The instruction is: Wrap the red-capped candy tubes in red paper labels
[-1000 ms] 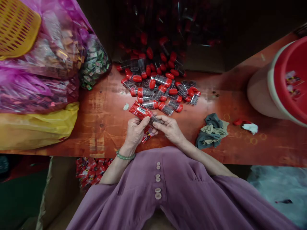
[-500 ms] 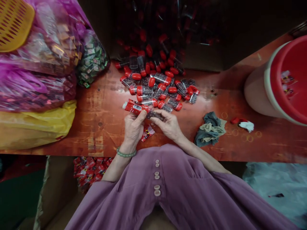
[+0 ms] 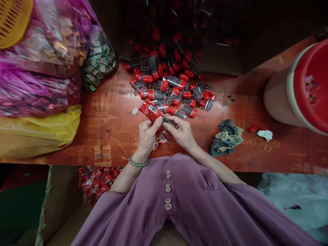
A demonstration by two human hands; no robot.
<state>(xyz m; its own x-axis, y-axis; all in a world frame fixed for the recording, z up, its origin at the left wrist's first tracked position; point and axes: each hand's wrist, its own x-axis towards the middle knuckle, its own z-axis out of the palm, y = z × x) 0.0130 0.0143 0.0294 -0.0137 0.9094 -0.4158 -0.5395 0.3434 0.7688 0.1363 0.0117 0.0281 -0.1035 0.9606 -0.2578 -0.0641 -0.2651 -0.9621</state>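
Between thumb and fingers, my left hand grips a red printed packet with a white barcode label, which points up and to the left. My right hand pinches a small clear container of dark beads at the packet's lower right end. The fingers partly cover where the two meet. Below, a small red packet lies on the table beside my left hand. Just beyond my hands is a pile of clear, red-capped containers with dark contents.
Filled plastic bags and a yellow basket occupy the left. A grey-green cloth lies right, near a white bucket with a red top. A cardboard box holding red packets sits below the table's left edge.
The red packet has tilted more steeply and shifted slightly right with my left hand. A white scrap behind its end now shows apart from it. The view has moved slightly.
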